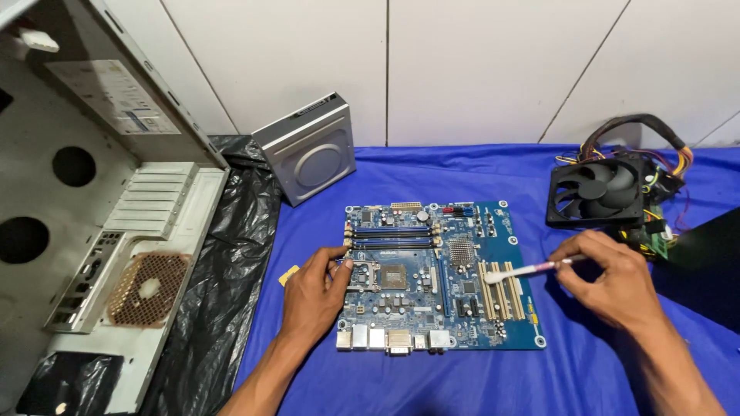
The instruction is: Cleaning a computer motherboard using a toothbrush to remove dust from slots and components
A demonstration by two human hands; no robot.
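Between the two hands a blue motherboard (439,277) is laid flat on the blue cloth (539,377) that covers the tabletop, component side up, so that its slots and sockets can be reached from above. The left hand (316,296) is pressed down on the board's left edge beside the processor socket (393,276), fingers curled over the rim, apparently so that the board is kept from sliding. The right hand (613,281) is closed in a pinch on the stem of a cotton swab (524,270); the swab is held nearly level and its white tip is brought to the top of the tan expansion slots (501,291). Beyond the right hand a black case fan (597,191) is stood on edge against a bundle of coloured cables (663,150), well apart from the board. Beyond the left hand a grey optical drive (308,150) is leaned against the wall, and further left an open computer case (100,231) is laid on black plastic sheeting (223,270).
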